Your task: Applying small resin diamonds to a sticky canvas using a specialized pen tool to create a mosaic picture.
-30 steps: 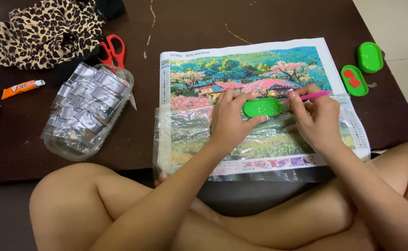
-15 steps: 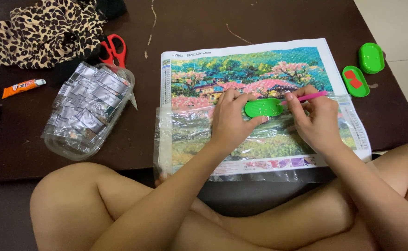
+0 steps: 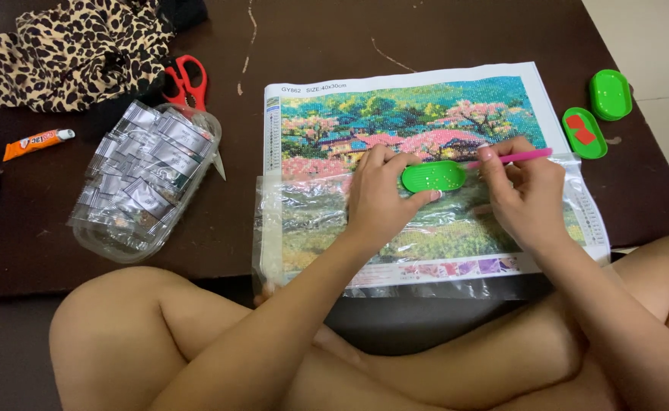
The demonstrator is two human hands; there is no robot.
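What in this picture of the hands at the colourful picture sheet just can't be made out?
- Head view: the tip of the pink pen is hidden behind the right hand.
- The specks inside the green tray, held by the left hand, are too small to tell apart.
- The packets in the clear tub blur under glare.
- The leopard-print cloth is cut off by the top edge.

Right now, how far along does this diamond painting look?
The upper part of the canvas looks filled with sparkling dots. The lower part still lies under clear film, apparently unfilled. In hand: the left hand steadies a green tray, and the right hand holds a pink pen just beside the tray.
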